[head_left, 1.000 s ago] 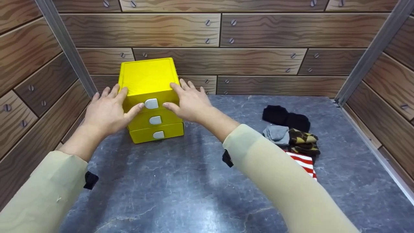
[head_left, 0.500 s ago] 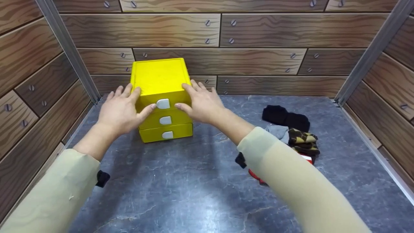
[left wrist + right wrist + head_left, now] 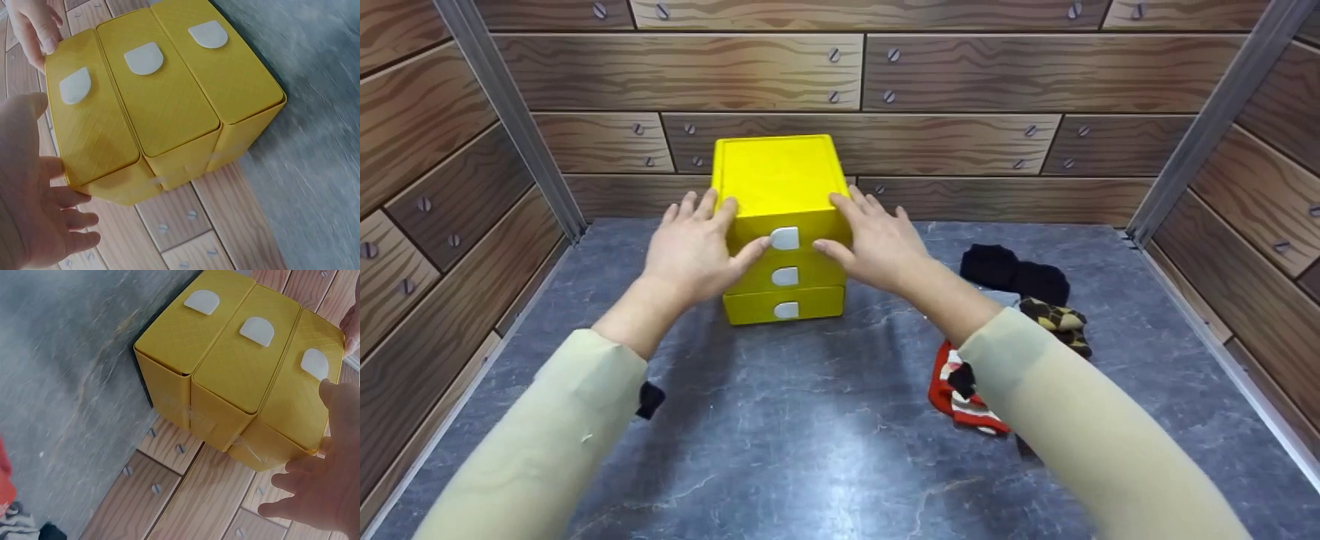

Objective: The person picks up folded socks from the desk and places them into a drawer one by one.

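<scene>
The yellow drawer unit [image 3: 780,225] stands on the grey worktop [image 3: 810,450], near the back wall. Left hand [image 3: 694,251] and right hand [image 3: 877,244] press its sides, fingers straight, not curled. Risk: drawers may slide out if tilted. No legible writing or branding appears.

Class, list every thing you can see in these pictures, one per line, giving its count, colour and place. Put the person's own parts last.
Drawer box: one, yellow, three shut drawers, back middle of the table.
Drawer tabs: three, pale grey, one on each drawer front.
Socks: a small pile, black, brown-patterned and red-and-white striped, right of the box.
Table: one, grey marbled.
Walls: brown wood-plank print, on three sides.
Left hand: on the box's left side, fingers straight.
Right hand: on the box's right side, likewise.
Sleeves: two, beige.
</scene>
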Available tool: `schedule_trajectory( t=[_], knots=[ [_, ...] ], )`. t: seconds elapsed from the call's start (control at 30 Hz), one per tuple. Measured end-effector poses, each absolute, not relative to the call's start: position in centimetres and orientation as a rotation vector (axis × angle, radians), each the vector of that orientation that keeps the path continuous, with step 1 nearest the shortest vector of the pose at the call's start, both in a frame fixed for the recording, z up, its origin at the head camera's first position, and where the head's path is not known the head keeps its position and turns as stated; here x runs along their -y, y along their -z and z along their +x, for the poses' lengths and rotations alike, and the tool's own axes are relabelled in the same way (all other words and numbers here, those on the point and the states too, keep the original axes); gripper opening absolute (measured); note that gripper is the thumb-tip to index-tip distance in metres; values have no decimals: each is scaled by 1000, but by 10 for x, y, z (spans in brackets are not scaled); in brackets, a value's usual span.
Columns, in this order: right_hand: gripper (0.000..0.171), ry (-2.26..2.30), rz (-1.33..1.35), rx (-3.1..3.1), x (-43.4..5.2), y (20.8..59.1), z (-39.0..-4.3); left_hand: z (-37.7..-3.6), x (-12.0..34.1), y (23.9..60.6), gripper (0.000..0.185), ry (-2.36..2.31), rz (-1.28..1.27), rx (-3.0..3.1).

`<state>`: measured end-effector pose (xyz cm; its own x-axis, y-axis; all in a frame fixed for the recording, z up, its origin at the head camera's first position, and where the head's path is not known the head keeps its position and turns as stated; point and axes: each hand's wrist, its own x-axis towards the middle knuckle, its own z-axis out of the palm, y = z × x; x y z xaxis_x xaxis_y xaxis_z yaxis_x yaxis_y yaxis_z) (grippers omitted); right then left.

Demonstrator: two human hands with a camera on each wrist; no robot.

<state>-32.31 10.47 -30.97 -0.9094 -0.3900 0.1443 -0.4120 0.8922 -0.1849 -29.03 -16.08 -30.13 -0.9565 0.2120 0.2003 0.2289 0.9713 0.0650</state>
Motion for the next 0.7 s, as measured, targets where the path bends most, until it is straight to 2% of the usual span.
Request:
schedule_trajectory(
  t=[0.7],
  knots=[
    [83,-390,550,2905,-160,317,-318,-301,107,302,90,157,-399,2909]
  ],
)
